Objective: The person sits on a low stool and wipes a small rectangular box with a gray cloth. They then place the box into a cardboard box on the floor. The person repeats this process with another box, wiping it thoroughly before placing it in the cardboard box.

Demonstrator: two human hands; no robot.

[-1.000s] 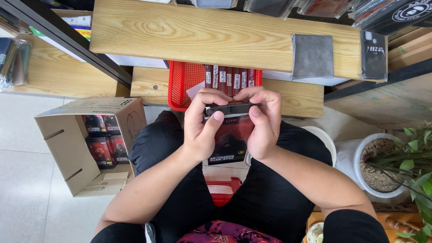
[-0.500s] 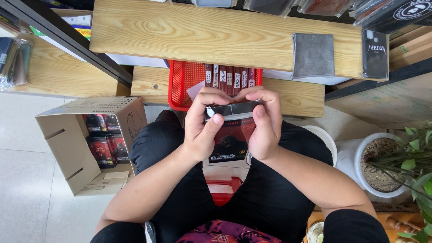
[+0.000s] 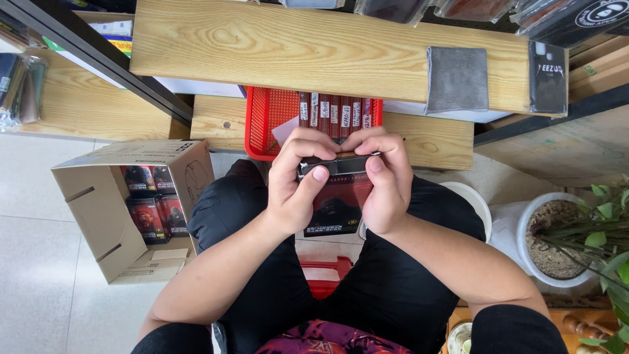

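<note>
- Held up over the lap, between the knees: a flat dark box with a dark red printed face, top edge turned toward the red basket.
- Top edge running crosswise, left to right; longer side of the box hanging down toward the body, lower part showing below the thumbs.
- Left hand closed on the left end of that top edge, thumb pressed on the near face, fingers curled over the far side.
- Right hand closed on the right end in the same way, thumb on the near face close to the left thumb.
- Both equally near, one at each end; neither ahead of the other, so no nearer hand to name.
- Straight ahead of the knuckles, just beyond the box: the red basket on the lower wooden shelf, near its front edge, with a row of similar boxes standing on edge along its right side, spines up.
- Basket's left part showing bare mesh and a scrap of white paper.
- Off to the left on the floor, well apart from the left hand: an open cardboard carton with more dark red boxes inside.
- To the right, by the knee: a white plant pot, clear of the right elbow.
</note>
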